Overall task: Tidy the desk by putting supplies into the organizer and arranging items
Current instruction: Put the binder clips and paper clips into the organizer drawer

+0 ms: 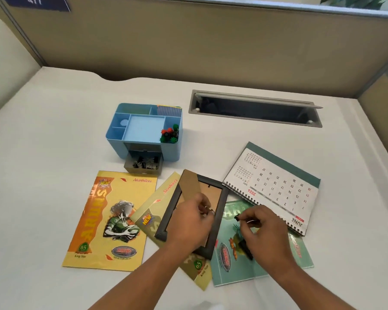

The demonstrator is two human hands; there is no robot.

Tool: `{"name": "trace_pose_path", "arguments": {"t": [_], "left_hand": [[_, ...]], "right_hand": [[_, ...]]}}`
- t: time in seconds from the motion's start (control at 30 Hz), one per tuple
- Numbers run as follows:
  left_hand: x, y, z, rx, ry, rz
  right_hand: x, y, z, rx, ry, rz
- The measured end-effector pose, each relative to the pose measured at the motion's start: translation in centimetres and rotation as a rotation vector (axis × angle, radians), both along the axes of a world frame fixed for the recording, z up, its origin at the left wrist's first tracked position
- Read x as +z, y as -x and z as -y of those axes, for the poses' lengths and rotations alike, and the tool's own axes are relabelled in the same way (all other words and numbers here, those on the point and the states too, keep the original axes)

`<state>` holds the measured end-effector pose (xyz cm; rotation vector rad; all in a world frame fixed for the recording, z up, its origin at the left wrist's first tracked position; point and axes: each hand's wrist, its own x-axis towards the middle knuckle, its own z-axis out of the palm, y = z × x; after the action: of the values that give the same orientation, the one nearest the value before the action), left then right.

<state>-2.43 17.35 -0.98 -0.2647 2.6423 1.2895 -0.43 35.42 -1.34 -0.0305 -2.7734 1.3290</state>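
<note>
- Two bare arms reach in from the bottom edge, over a white desk [54, 142].
- Left hand [192, 222] rests on a black picture frame [220, 211]. Its fingers are curled shut and pinch something small and thin, too small to name. The frame lies face down, with its brown back showing and its cardboard stand flipped up.
- Right hand [262, 229] is closed on a small black clip [237, 217], held between thumb and finger just beside the frame's right edge.
- Another small black thing [245, 249] lies under the right hand on a green notebook [231, 265]. I cannot tell what it is.
- A yellow notebook [109, 220] lies flat on the left. A second yellow notebook [157, 211] sits tilted under the frame.
- A desk calendar [276, 186] lies flat to the right of the frame, with one corner over the green notebook.
- A blue organizer [143, 130] stands farther back, behind the notebooks. Little red, green and black pins [169, 134] fill its right front box.
- The organizer's drawer [143, 165] is pulled out and has black binder clips inside.
- A grey cable slot [255, 108] is set into the desk behind the calendar.
</note>
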Motion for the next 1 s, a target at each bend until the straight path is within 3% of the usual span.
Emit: {"name": "trace_pose_path", "arguments": {"t": [0.53, 1.0], "left_hand": [[-1.0, 4.6, 12.4, 0.317, -0.145, 0.023], [-1.9, 9.9, 18.6, 0.32, -0.134, -0.056]], "right_hand": [[1.6, 5.9, 14.5, 0.065, 0.152, 0.037], [-0.8, 14.1, 22.1, 0.075, 0.107, 0.091]]}}
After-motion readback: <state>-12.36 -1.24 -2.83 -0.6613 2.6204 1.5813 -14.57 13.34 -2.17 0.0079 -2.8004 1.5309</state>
